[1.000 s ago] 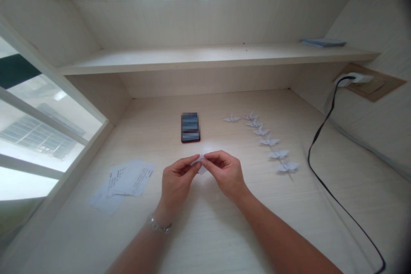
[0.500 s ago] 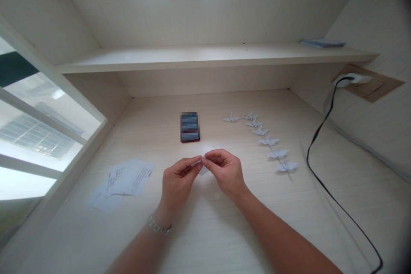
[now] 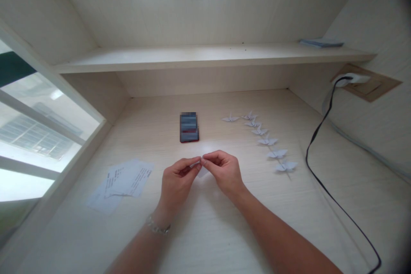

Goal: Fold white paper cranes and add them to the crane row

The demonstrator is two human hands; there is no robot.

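Note:
My left hand and my right hand meet above the desk, both pinching a small folded piece of white paper. Most of that paper is hidden by my fingers. A silver bracelet sits on my left wrist. Beyond my hands lies a dark phone face up. To the right, several small white paper cranes lie in a curved row on the desk.
Loose printed paper sheets lie at the left front. A black cable runs from a wall socket down across the right of the desk. A shelf spans above, with a flat blue item at its right end. A window is at the left.
My hands stay together on the folded paper; the fingers shift slightly. Nothing else has moved.

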